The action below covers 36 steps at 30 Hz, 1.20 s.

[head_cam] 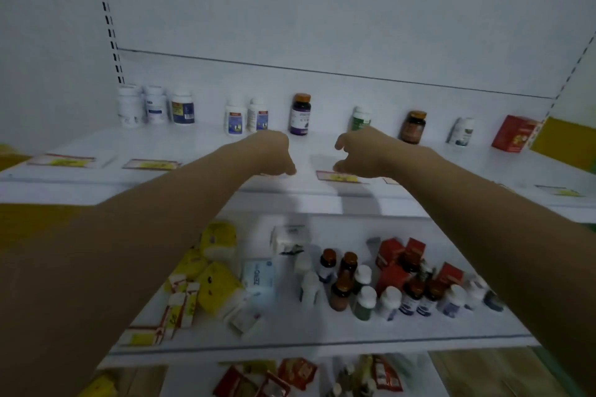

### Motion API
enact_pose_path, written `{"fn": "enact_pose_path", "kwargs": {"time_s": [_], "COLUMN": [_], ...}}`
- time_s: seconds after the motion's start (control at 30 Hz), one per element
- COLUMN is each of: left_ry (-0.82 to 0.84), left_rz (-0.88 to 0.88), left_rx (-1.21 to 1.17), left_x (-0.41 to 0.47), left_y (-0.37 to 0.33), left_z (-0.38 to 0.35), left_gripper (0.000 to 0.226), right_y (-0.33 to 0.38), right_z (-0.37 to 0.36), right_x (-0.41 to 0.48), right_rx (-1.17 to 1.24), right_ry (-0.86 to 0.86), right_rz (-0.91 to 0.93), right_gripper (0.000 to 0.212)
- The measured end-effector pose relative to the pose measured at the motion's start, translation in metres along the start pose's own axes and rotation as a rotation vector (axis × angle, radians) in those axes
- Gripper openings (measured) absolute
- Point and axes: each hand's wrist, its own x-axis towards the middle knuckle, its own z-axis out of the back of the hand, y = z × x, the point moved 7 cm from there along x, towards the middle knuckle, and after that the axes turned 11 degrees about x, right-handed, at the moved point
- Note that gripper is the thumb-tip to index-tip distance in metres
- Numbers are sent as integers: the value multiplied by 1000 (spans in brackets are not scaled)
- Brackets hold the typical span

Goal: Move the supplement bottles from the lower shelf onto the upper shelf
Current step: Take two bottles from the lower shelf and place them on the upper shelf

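White upper shelf (206, 142): bottles (300, 114) lined (rear); both grips empty, fingers curled.

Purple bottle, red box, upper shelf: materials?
Purple bottle: looks like dark translucent plastic, maybe glass, glossy, with an orange cap and paper label. Red box: printed cardboard by its flat faces and crisp folded edges. Upper shelf: probably white painted metal, smooth with a faint sheen.

Upper shelf (209, 148) front strip at mid-frame lies bare; bottles (300, 114) line its back; lower shelf (290, 329) is crowded.
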Motion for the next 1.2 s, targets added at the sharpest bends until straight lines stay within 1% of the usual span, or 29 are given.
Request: {"fn": "enact_pose_path", "kwargs": {"time_s": [0.17, 0.2, 0.3, 0.4, 0.5, 0.63, 0.77, 0.83, 0.93, 1.0, 1.03, 1.07, 1.1, 1.13, 1.2], "left_ry": [-177, -190, -125, -28, 66, 216, 326, 368, 398, 398, 391, 399, 416, 410, 383], "left_rz": [-52, -75, -142, -158, -151, -129, -77, -77, -93, -97, -95, -94, -86, -70, 28], "left_rx": [-96, -115, -165, -149, -153, -178, -261, -281, -301, -329, -340, -338, -316, -302, -307], "left_x": [-43, -51, -67, -72, -68, -52, -38, -31, -18, -4, 2, 6, 9, 12, 14], "left_y": [-76, -93, -137, -161, -167, -159, -146, -142, -142, -145, -149, -153, -157, -161, -159], "left_z": [-5, -11, -39, -73, -111, -168, -214, -236, -266, -289, -301, -312, -324, -336, -354], "left_gripper": [32, 30, 27, 25, 28, 25, 39, 39, 30, 9, 8, 12, 10, 14, 33], "right_y": [-48, -58, -86, -111, -132, -158, -179, -188, -205, -221, -229, -237, -244, -250, -255], "right_z": [-2, -6, -27, -57, -88, -137, -186, -205, -228, -244, -251, -259, -266, -274, -286], "right_x": [-69, -81, -107, -119, -119, -105, -89, -84, -78, -74, -72, -71, -69, -67, -58], "right_rx": [57, 67, 96, 117, 155, 185, 251, 257, 270, 270, 266, 265, 275, 284, 278], "right_ry": [-77, -82, -52, 15, 57, 131, 221, 252, 241, 232, 231, 234, 237, 246, 238], "right_rz": [-14, -22, -51, -82, -85, -124, -168, -185, -232, -271, -287, -305, -321, -330, -298], "right_gripper": [29, 27, 23, 26, 28, 30, 31, 29, 26, 27, 29, 33, 38, 42, 39]}}
